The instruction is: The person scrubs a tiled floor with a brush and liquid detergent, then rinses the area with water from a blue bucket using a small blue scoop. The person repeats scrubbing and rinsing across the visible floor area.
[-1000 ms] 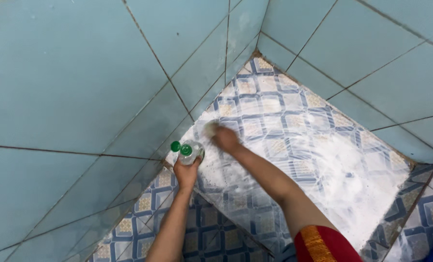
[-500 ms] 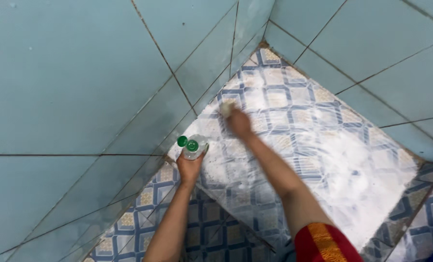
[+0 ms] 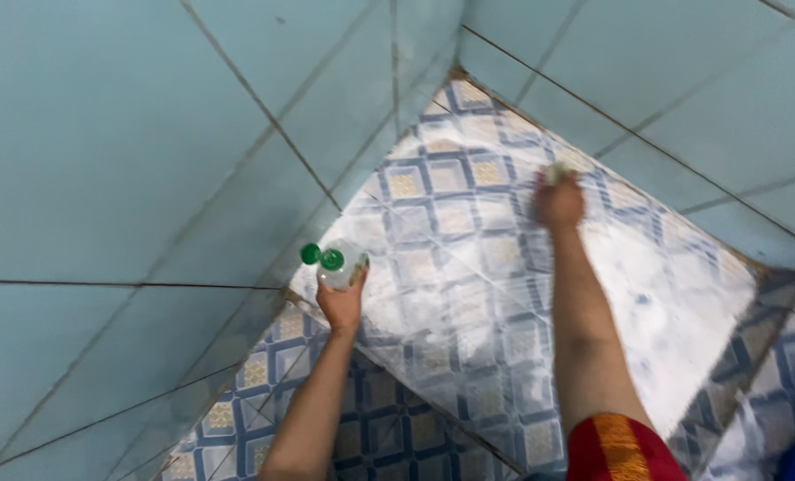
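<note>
My left hand point(image 3: 342, 303) grips a clear plastic bottle point(image 3: 342, 265) with a green flip cap point(image 3: 321, 257), held upright near the left edge of a raised tiled ledge point(image 3: 469, 294). My right hand point(image 3: 559, 202) is stretched out to the far right side of the ledge, closed on a small pale scrubbing pad point(image 3: 555, 171) pressed against the patterned blue-and-white tiles. White soapy film covers much of the ledge surface point(image 3: 682, 303).
Pale blue wall tiles point(image 3: 130, 160) rise on the left, and more blue wall tiles point(image 3: 682, 98) close the corner on the right. A lower patterned floor point(image 3: 264, 392) lies beside the ledge. A red sleeve with gold trim point(image 3: 620, 445) shows at the bottom.
My right hand has swept with the pad from the left part of the ledge near the bottle across to its far right side. The left hand and bottle stayed nearly still.
</note>
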